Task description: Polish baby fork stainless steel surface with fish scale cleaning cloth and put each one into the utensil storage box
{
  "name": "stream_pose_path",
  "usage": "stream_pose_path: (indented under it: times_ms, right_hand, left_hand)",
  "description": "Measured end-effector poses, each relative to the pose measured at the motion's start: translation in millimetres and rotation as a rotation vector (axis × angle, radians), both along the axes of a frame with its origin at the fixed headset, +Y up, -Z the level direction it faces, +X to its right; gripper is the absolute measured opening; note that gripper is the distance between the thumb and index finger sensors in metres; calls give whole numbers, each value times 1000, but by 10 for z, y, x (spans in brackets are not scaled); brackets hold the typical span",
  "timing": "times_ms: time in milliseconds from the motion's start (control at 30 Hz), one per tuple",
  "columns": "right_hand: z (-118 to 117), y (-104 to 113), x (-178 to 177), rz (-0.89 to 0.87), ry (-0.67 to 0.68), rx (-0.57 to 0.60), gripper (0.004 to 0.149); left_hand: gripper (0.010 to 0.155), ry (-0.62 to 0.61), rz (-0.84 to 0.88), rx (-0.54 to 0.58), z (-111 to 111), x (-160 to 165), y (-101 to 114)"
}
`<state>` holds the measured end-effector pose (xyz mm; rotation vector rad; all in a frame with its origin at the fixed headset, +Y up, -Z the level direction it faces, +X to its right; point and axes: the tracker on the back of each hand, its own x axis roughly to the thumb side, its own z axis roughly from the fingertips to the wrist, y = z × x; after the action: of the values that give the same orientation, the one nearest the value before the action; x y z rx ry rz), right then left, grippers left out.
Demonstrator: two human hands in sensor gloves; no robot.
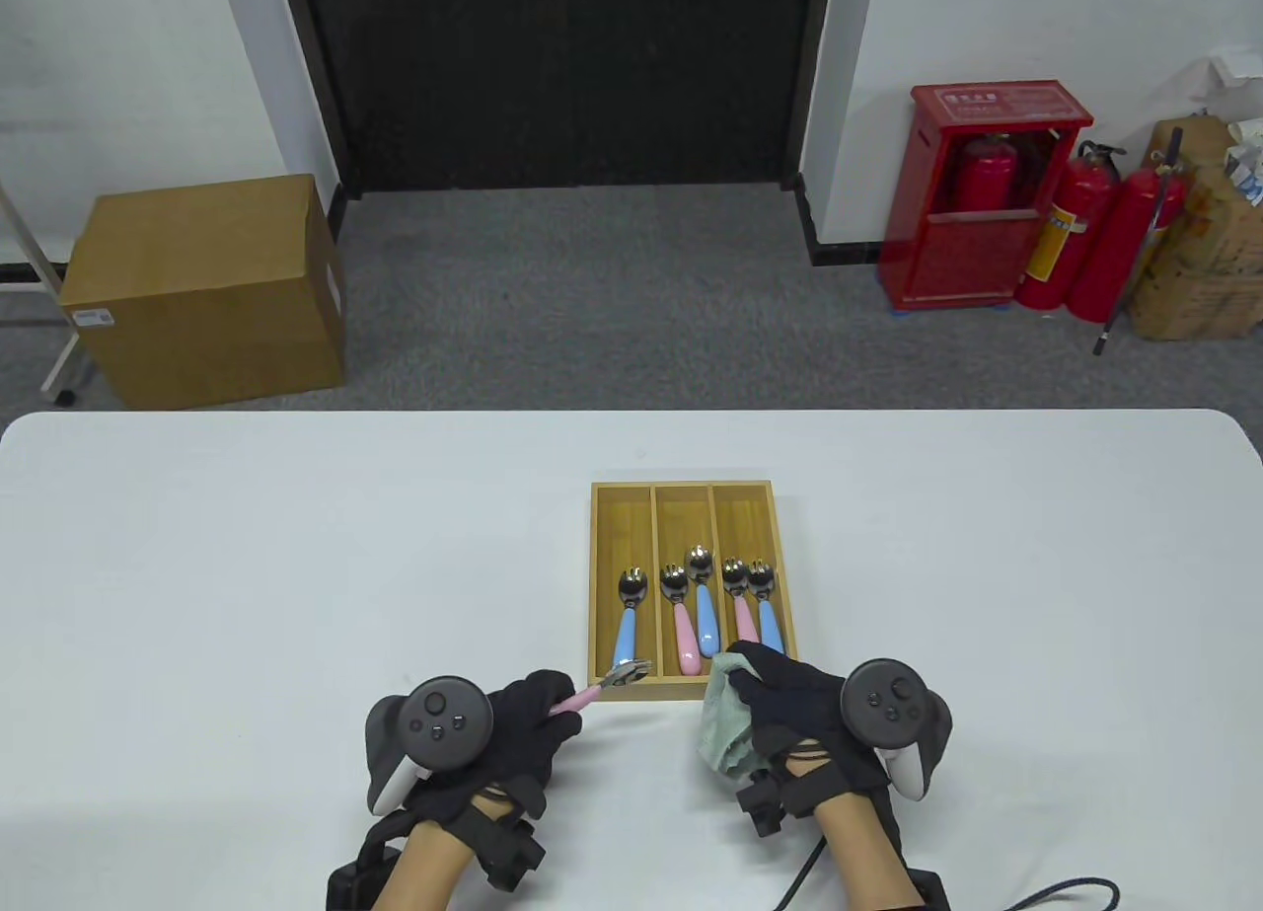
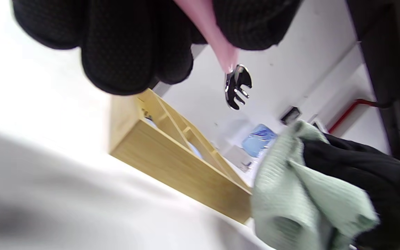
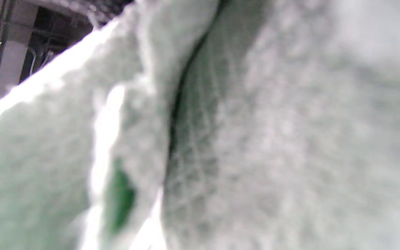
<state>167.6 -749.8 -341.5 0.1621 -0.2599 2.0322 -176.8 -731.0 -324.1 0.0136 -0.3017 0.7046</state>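
Note:
My left hand point(image 1: 538, 719) grips the pink handle of a baby fork point(image 1: 617, 679), whose steel head points right over the near-left corner of the wooden storage box point(image 1: 597, 575). The left wrist view shows the fork point(image 2: 236, 86) hanging from my gloved fingers point(image 2: 123, 45) above the box point(image 2: 172, 166). My right hand point(image 1: 780, 694) clutches the pale green cleaning cloth point(image 1: 725, 728) just in front of the box's near-right corner; the cloth point(image 3: 255, 139) fills the right wrist view. Several forks with blue and pink handles lie in the box's three compartments, among them a blue one point(image 1: 625, 625) in the left compartment.
The white table point(image 1: 247, 556) stretches wide on both sides of the box. Beyond its far edge stand a cardboard carton point(image 1: 207, 289) on the left and a red extinguisher cabinet point(image 1: 977, 200) on the right.

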Motion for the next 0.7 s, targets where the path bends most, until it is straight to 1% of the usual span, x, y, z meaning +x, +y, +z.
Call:
stream_pose_path:
  times_ms: [100,233,300,333,400,467,567,700]
  right_hand:
    - [-18,-29,7,-10,0,-15,44]
    - [-24,-28,-30,14,21,-16,44]
    - [-22,-28,-58,31,38,-15,44]
    - [-21,-28,-66,36,42,-15,44]
    - [-17,-30,-89,55,56,-17,44]
    - [-16,-32,-105,65,67,-18,45]
    - [-21,-35,-126,70,84,-21,45]
    - [-33,-29,-144,67,97,-23,45]
  left_hand:
    - [51,64,-69,-54,-114,33,-12]
    - [52,147,-180,-113,-346,150,-3]
    - [52,187,-233,-146,-503,257,18]
    - [52,200,-253,-153,-547,292,26]
    - [53,239,-336,-180,-695,426,38]
    - [53,262,-410,-197,-806,542,43]
    - [54,290,-485,-194,-947,700,22]
    - [55,319,-501,-199,-1062,825,-25]
